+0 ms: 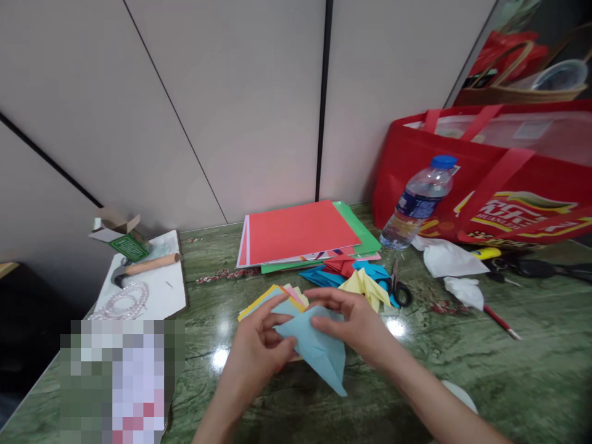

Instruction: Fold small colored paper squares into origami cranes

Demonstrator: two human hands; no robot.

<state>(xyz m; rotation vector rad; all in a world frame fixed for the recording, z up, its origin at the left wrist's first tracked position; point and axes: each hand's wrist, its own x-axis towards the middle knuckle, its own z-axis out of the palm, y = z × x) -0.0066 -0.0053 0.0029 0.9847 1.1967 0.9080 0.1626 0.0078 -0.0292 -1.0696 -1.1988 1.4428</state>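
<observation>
Both left hand (268,339) and right hand (346,317) are holding a folded light-blue paper sheet (319,345), fingers pinching its upper part over the green marbled tabletop (522,376). I'm reading mid-fold; next move is probably calling for edge alignment, then creasing. Sheet's looking thin, slightly bowed, lower tip pointing down.

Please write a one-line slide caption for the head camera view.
Left hand and right hand hold folded light-blue paper over a green table, folded paper pieces and scissors beyond.
</observation>
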